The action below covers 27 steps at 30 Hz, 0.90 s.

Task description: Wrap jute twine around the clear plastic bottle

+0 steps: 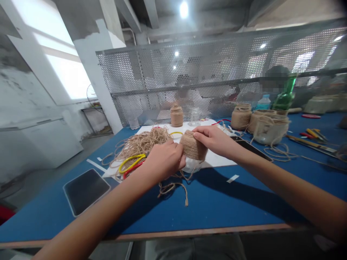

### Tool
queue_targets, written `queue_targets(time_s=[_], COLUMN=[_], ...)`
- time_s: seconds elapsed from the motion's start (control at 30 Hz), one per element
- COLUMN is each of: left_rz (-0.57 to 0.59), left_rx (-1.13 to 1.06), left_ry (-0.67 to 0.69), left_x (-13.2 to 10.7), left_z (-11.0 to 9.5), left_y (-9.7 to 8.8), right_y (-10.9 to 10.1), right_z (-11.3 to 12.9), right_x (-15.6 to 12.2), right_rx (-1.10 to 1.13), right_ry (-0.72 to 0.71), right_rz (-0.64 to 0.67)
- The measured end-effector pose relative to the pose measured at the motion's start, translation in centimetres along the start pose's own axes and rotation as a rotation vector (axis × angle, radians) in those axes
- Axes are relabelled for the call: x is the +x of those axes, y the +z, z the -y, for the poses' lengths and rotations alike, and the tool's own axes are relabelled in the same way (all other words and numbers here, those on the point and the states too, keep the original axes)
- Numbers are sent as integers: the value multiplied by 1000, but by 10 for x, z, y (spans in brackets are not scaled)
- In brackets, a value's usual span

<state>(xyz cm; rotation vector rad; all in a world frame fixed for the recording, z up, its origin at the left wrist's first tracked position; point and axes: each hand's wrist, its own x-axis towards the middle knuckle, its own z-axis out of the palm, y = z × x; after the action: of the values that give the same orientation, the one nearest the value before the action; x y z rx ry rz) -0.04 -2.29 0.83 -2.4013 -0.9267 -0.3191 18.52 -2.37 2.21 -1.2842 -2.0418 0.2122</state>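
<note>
Both my hands hold a glass jar partly wrapped in brown jute twine (pixel 192 146) above the blue table (pixel 217 202). My left hand (pixel 165 159) is closed on its lower left side, pinching the twine. My right hand (pixel 214 139) grips the jar's top from the right, fingers pressed on the wound twine. The bare glass end (pixel 189 165) shows below. A loose twine end (pixel 173 187) hangs down onto the table. A tangled pile of twine (pixel 141 144) lies just behind my left hand.
Yellow and red handled scissors (pixel 131 163) lie by the twine pile on a white board (pixel 217 159). A dark tablet (pixel 86 190) lies at the left. Twine-wrapped jars (pixel 176 116) (pixel 240 117), a green bottle (pixel 286 94) and tools (pixel 311 135) stand further back. A perforated metal screen (pixel 217 72) backs the table.
</note>
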Motion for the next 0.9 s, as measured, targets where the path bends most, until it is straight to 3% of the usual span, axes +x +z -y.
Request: queue_targets(time_s=[0.37,0.9], left_rz=[24,2], left_rx=[-23,-35], left_ry=[-55,11], left_x=[2,1], left_z=[-3,5], left_y=[3,2], right_y=[1,1], right_z=[1,1], right_x=[-2,-2], right_rx=[50,0], right_ry=[2,2], right_rz=[9,0])
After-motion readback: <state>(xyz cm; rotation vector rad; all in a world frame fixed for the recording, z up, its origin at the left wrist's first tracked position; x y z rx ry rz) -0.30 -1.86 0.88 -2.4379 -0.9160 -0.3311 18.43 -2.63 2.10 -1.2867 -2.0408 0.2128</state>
